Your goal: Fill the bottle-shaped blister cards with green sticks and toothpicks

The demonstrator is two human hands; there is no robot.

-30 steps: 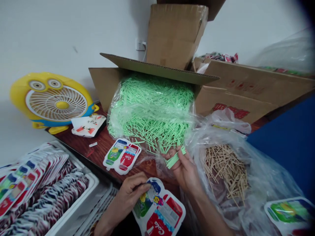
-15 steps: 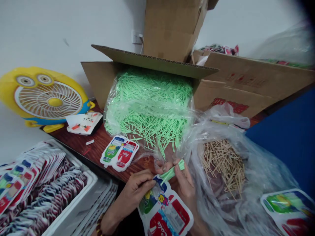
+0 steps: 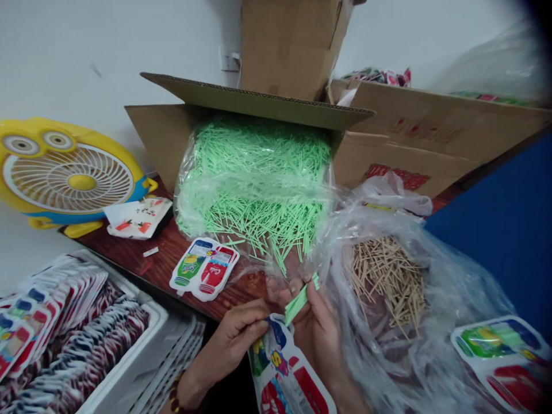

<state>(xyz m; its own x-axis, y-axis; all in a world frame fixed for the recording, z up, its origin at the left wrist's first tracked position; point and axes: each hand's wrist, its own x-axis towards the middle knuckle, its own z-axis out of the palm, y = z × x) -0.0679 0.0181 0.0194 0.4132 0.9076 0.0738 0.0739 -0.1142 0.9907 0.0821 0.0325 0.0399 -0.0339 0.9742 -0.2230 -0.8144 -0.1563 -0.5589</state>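
My left hand (image 3: 238, 340) pinches the top corner of a printed pouch (image 3: 282, 368) with a cola bottle and a green soda bottle on it. The pouch hangs tilted below my fingers, its lower part cut off by the frame edge. Between the thumb and fingers of my right hand (image 3: 321, 322) is a small bundle of thin green sticks (image 3: 297, 303). The bundle's lower end is at the pouch's top edge; whether it is inside cannot be made out. Behind the hands, loose green sticks (image 3: 263, 213) spill from a plastic bag in an open cardboard box (image 3: 259, 106).
Another pouch (image 3: 204, 269) lies on the wooden table (image 3: 161, 259), and one (image 3: 502, 356) lies at right. Brown sticks (image 3: 388, 282) sit in a clear plastic bag (image 3: 457, 282). A white crate (image 3: 142, 339) of packed pouches stands at left, below a yellow fan (image 3: 81, 182).
The green bundle has tipped steeper and drawn slightly back from the pouch's top edge. The pouch has sunk lower and turned a little. The view has shifted slightly.
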